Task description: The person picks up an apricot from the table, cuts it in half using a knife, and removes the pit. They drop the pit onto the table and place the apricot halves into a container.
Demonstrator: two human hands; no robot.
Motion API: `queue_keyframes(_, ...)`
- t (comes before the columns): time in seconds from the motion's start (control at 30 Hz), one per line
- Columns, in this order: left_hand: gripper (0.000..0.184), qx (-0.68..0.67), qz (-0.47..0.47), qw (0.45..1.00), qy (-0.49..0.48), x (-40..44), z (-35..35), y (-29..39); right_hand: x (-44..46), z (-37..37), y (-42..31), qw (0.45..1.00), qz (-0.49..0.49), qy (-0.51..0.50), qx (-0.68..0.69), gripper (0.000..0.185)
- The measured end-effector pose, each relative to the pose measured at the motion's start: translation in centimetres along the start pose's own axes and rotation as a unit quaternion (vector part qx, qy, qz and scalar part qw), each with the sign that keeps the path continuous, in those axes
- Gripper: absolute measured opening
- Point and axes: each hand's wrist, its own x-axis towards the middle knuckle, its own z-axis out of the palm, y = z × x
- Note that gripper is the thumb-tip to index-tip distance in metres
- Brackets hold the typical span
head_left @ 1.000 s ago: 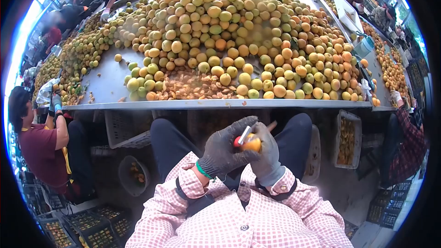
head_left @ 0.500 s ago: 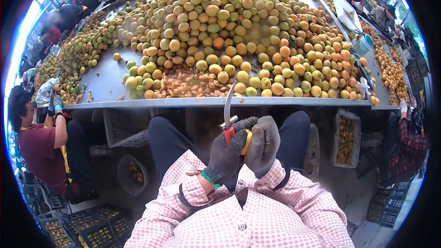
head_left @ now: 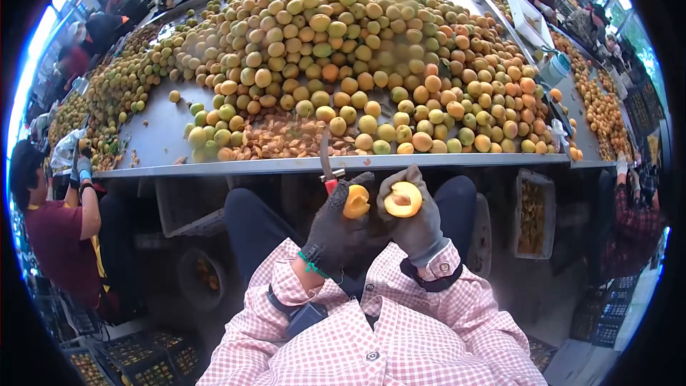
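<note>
My left hand (head_left: 330, 225), in a dark glove with a green cuff edge, is closed around a curved knife (head_left: 325, 157) with a red handle, its blade pointing up towards the table edge. The same hand also holds an apricot half (head_left: 356, 202). In my gloved right hand (head_left: 418, 227) sits the other apricot half (head_left: 402, 199), cut face up, with a brown pit or its hollow in the middle. The two halves are apart. Just beyond my hands, a heap of brown apricot pits (head_left: 279, 139) lies on the metal table (head_left: 236, 166).
A large pile of whole apricots (head_left: 307, 36) covers much of the table. Below it stand a white crate (head_left: 187, 207), a bucket (head_left: 201, 279) and a crate of fruit pieces (head_left: 534, 214). People work at left (head_left: 61, 229) and right (head_left: 629, 221).
The apricot has come apart into two halves, one in each hand. My hands have separated and turned. The knife has shifted left, and the whole view has moved slightly.
</note>
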Motion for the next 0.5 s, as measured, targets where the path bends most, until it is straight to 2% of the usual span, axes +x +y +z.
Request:
queue_keyframes(0.03, 0.039, 0.197, 0.050, 0.974, 0.100, 0.0, -0.9, 0.2, -0.3, 0.1, -0.1, 1.000, -0.003, 0.002, 0.003, 0.039)
queue_keyframes(0.07, 0.037, 0.385, 0.099, 0.897, 0.193, 0.0, -1.4, 0.4, -0.8, 0.4, -0.3, 1.000, 0.022, 0.007, -0.014, 0.039)
queue_keyframes(0.1, 0.042, 0.554, 0.123, 0.790, 0.231, 0.1, 0.9, -0.3, -1.4, 0.7, -0.4, 0.998, 0.048, 0.011, -0.030, 0.042)
queue_keyframes(0.13, 0.042, 0.555, 0.122, 0.790, 0.231, 0.1, 0.9, 0.0, -1.7, 0.8, -0.4, 0.996, 0.075, 0.014, -0.047, 0.046)
queue_keyframes(0.17, 0.042, 0.454, 0.125, 0.856, 0.215, 0.2, 0.6, 0.3, -2.0, 0.1, -0.1, 0.992, 0.053, 0.011, -0.110, 0.040)
queue_keyframes(0.2, 0.043, 0.345, 0.125, 0.909, 0.197, 0.2, 0.2, 0.8, -2.0, -0.6, 0.0, 0.993, 0.053, 0.010, -0.109, 0.040)
queue_keyframes(0.23, 0.043, 0.346, 0.125, 0.908, 0.198, 0.1, -0.7, 1.2, -2.0, -1.4, 0.0, 0.987, 0.061, 0.029, -0.143, 0.036)
queue_keyframes(0.3, 0.044, 0.555, 0.106, 0.786, 0.251, 0.1, -3.5, 2.2, -1.8, -2.9, 0.0, 0.980, 0.082, 0.059, -0.171, 0.027)
queue_keyframes(0.33, 0.044, 0.556, 0.105, 0.785, 0.251, 0.3, -5.1, 2.5, -1.8, -2.9, 0.1, 0.980, 0.082, 0.059, -0.170, 0.027)
queue_keyframes(0.4, 0.056, 0.742, 0.197, 0.608, 0.205, 0.7, -6.3, 2.9, -1.9, -2.5, 0.5, 0.964, 0.069, 0.159, -0.202, 0.024)
queue_keyframes(0.43, 0.056, 0.742, 0.197, 0.607, 0.206, 0.5, -5.9, 3.1, -1.5, -3.7, 1.2, 0.957, 0.020, 0.134, -0.257, 0.023)
queue_keyframes(0.5, 0.064, 0.893, 0.110, 0.351, 0.257, 0.0, -3.8, 3.4, -1.1, -4.9, 1.8, 0.953, 0.021, 0.127, -0.274, 0.024)
